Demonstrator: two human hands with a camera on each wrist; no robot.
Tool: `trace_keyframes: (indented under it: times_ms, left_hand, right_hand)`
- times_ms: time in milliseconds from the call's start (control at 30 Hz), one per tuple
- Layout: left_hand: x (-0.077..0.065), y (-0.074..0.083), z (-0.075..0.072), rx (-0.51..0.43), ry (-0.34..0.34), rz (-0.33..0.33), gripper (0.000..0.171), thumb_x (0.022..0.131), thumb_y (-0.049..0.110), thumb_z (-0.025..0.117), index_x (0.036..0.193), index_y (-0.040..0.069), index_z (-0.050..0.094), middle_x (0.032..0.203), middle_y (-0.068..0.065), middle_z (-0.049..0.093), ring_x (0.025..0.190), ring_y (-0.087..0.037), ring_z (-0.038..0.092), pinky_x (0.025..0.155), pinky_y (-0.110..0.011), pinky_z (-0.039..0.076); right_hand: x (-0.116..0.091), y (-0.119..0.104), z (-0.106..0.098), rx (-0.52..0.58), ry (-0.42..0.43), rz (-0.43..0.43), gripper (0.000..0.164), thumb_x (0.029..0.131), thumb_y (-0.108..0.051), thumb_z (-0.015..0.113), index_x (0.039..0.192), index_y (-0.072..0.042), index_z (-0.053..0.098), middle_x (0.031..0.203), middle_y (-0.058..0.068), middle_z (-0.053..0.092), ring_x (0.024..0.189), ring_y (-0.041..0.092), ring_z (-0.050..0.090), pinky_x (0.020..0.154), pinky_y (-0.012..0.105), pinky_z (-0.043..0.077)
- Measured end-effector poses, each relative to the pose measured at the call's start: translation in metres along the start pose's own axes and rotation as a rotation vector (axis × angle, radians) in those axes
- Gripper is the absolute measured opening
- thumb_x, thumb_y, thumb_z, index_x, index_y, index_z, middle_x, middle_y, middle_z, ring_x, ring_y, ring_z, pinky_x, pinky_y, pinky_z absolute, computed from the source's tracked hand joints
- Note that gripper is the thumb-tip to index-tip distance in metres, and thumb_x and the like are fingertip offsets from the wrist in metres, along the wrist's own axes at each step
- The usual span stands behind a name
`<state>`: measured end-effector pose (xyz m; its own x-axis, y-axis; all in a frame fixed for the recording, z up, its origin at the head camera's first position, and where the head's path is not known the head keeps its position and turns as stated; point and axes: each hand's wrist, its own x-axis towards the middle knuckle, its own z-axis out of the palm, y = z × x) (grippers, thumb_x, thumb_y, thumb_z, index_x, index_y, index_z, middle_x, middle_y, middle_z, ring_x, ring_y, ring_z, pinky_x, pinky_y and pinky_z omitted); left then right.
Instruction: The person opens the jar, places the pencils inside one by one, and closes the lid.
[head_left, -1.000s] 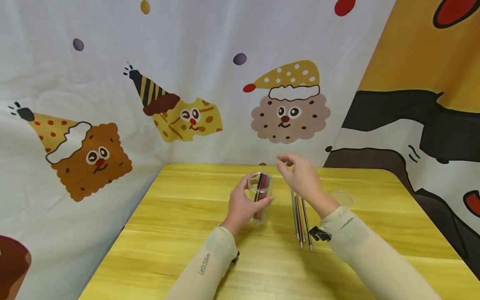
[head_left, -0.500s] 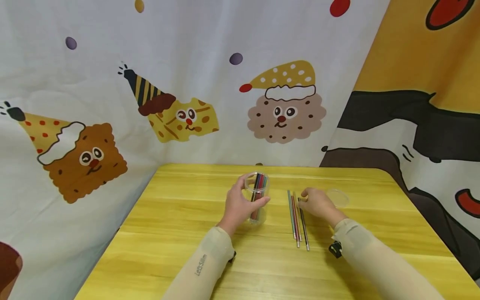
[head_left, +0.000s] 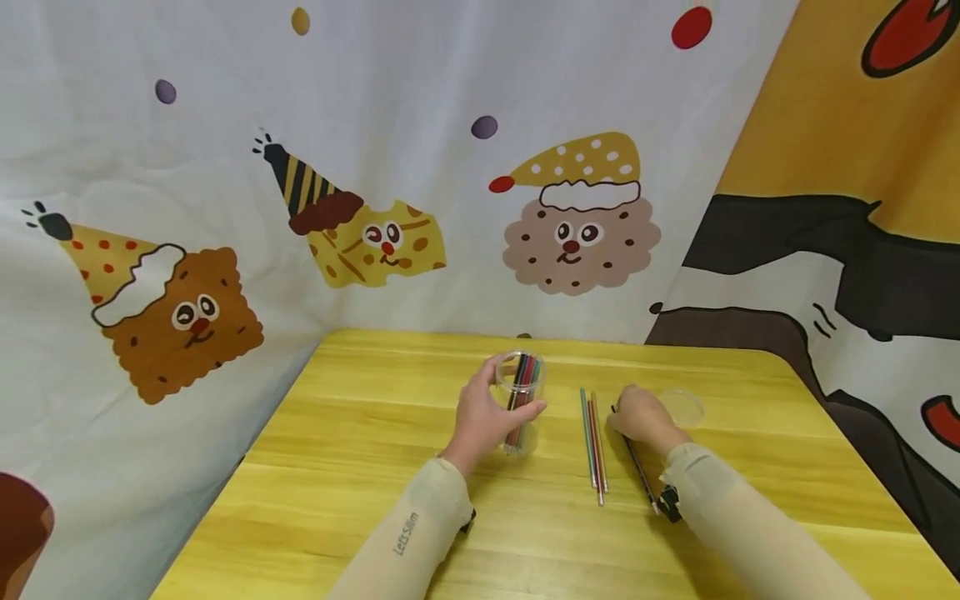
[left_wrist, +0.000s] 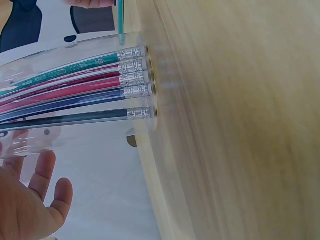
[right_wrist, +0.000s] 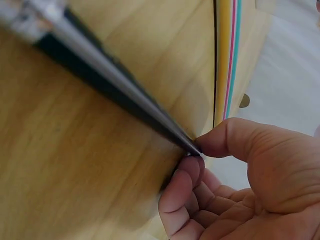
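Observation:
In the head view my left hand (head_left: 480, 421) grips a clear round tub (head_left: 528, 431), fingers behind it and thumb across its near side. The tub stands at a slight tilt over the table. Several pencils (left_wrist: 85, 92) are inside, eraser ends down, in green, red, blue and black. To the right, my right hand (head_left: 645, 415) pinches one dark pencil (head_left: 636, 462) near its end. The right wrist view shows thumb and fingertips on that end of the dark pencil (right_wrist: 120, 80), its metal eraser band towards the camera.
Several loose pencils (head_left: 595, 442) lie side by side on the wooden table (head_left: 360, 467) between the tub and my right hand. A clear round lid (head_left: 681, 408) rests just beyond that hand. A cartoon-printed cloth (head_left: 405, 100) hangs behind the table.
My right hand has come down from the air beside the tub to the table. It has taken hold of the dark pencil and drawn it rightward from the others. My left hand stays on the tub.

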<state>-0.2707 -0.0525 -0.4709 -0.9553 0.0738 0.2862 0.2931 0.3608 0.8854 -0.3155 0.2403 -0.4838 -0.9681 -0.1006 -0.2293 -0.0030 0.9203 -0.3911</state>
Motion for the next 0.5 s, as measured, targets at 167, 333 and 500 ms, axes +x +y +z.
trace_keyframes:
  times_ms: [167, 333, 500]
  left_hand:
    - [-0.001, -0.003, 0.001, -0.001, -0.003, 0.017, 0.079, 0.083, 0.049, 0.092, 0.151, 0.041, 0.052, 0.14, 0.006, 0.069, 0.118, -0.019, 0.059, 0.104, -0.054, 0.05]
    - [0.0, -0.003, 0.001, -0.003, 0.002, 0.033, 0.078, 0.084, 0.05, 0.091, 0.15, 0.043, 0.051, 0.139, 0.005, 0.068, 0.116, -0.024, 0.06, 0.101, -0.051, 0.049]
    - [0.0, -0.003, 0.001, 0.001, -0.002, 0.029, 0.078, 0.084, 0.05, 0.091, 0.151, 0.043, 0.051, 0.139, 0.009, 0.068, 0.117, -0.021, 0.06, 0.102, -0.052, 0.051]
  right_hand:
    - [-0.002, 0.002, 0.0, 0.036, -0.001, -0.013, 0.047, 0.096, -0.014, 0.063, 0.056, -0.021, 0.039, 0.051, -0.01, 0.027, 0.048, 0.007, 0.024, 0.048, 0.023, 0.026]
    - [-0.01, 0.002, -0.019, 0.102, 0.006, -0.076, 0.028, 0.102, -0.013, 0.058, 0.075, -0.007, 0.055, 0.065, 0.007, 0.052, 0.053, 0.011, 0.036, 0.052, 0.027, 0.033]
    - [-0.036, -0.021, -0.064, 0.212, 0.166, -0.176, 0.053, 0.108, -0.011, 0.059, 0.156, 0.006, 0.045, 0.126, 0.033, 0.07, 0.077, 0.02, 0.067, 0.061, 0.031, 0.05]
